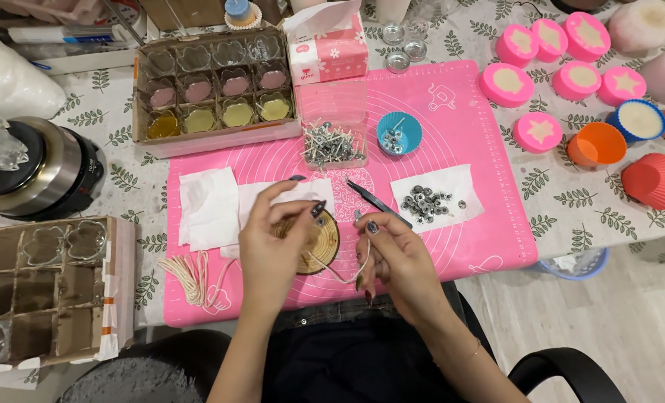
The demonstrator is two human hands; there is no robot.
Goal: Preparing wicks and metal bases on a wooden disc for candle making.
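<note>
Over a pink mat (452, 246) on a leaf-print table (571, 194), the left hand (273, 250) and right hand (396, 254) each pinch, fingertips together, a white wick (340, 275) looping between them above a wooden disc (321, 240).

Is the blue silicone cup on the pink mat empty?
No, the blue silicone cup on the pink mat holds several small metal wick tabs.

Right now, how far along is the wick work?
Done: a clear box holds finished tabbed wicks. In hand: the left hand and right hand hold one wick piece. Left: loose metal tabs on tissue and a bundle of cut wicks on the pink mat.
</note>
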